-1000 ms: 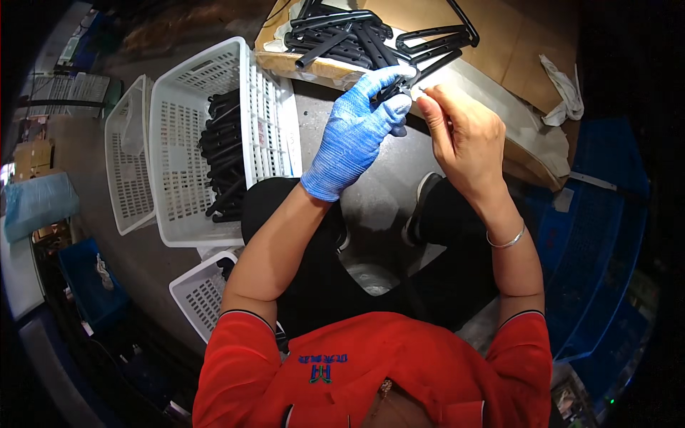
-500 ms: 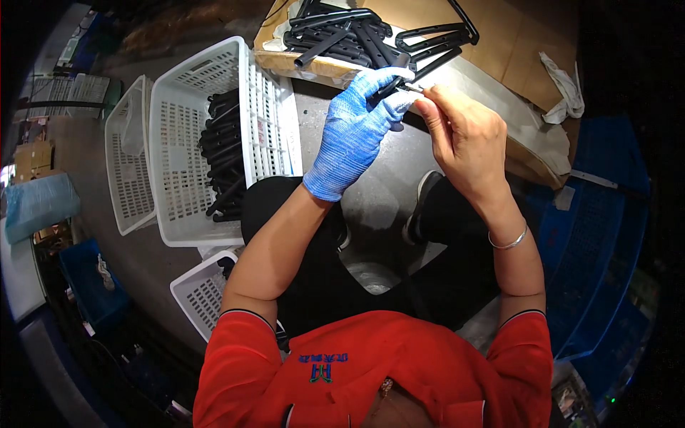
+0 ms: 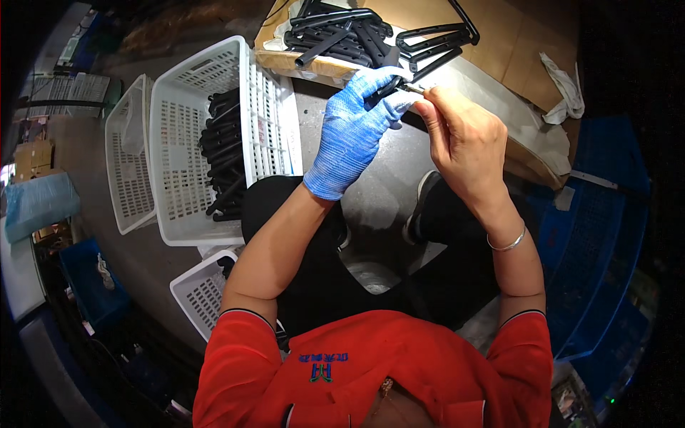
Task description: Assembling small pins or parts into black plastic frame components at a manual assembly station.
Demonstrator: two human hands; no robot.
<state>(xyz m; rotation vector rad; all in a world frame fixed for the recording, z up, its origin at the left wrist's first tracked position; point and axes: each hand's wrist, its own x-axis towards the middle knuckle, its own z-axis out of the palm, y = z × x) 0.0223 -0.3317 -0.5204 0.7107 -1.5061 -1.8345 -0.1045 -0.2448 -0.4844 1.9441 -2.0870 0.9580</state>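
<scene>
My left hand point(image 3: 347, 135), in a blue knitted glove, is closed around a black tubular part point(image 3: 389, 88) just over the near edge of a cardboard box. Most of that part is hidden behind the gloved fingers. My bare right hand point(image 3: 469, 141) has its thumb and index finger pinched on a thin, small metal-looking piece point(image 3: 414, 88), whose tip meets the black part. What kind of piece it is cannot be made out. Beyond my hands, several black tubular parts point(image 3: 335, 36) lie piled in the box, some bent at an angle point(image 3: 435, 39).
The cardboard box point(image 3: 524, 53) spans the far side, crumpled white paper point(image 3: 566, 93) on it. To the left stands a white slatted crate point(image 3: 171, 143) holding black tubes point(image 3: 225, 153), with another white basket point(image 3: 127, 164) beside it and a smaller one point(image 3: 200, 292) nearer. Blue panels point(image 3: 592, 235) stand at right.
The black part has turned slightly in my left hand. My right fingers have shifted a little, and more of the thin piece shows. The crates and pile have not moved.
</scene>
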